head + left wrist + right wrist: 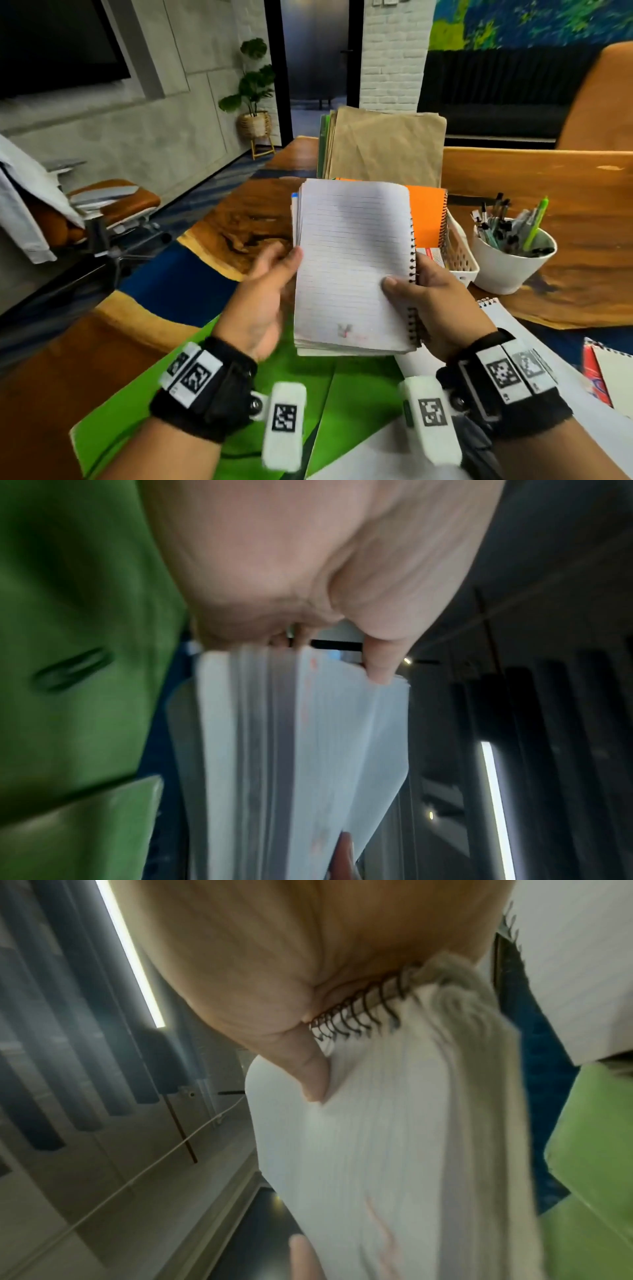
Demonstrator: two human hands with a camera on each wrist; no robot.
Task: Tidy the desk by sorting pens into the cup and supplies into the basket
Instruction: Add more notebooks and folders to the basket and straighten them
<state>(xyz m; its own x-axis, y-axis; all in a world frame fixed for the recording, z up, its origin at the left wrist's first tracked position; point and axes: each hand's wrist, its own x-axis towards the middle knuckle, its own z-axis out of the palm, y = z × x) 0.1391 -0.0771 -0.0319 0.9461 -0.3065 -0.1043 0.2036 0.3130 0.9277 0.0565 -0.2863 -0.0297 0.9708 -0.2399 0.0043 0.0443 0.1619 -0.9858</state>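
Left hand (265, 298) takes the free page edge of the spiral notebook (352, 267), thumb on the top sheet, fingers behind — the left wrist view shows the thumb (380, 658) pinching a fanned stack of pages. The notebook is held up over the desk, open to a lined page, with green folders (359, 387) lying below it. Right hand (435, 301) clamps the coil side, thumb flat on the page, palm wrapped around the black spiral (359, 1010).

Step in hand looks like squaring up the notebook before it goes to the basket (459, 253), which sits just right of it with an orange notebook (426, 219) already standing inside. To do it well: close the loose pages flat first, keep the right hand on the coil for control, then slide it in upright beside the orange one without snagging the wire on the basket mesh. Cup (510, 260), right of the basket, already holds many pens.

Hard to tell: the left fingers behind the pages, the notebook's cover, how much room the basket has left. Both wrist views are motion-blurred. Notebooks at the right edge are cut off.
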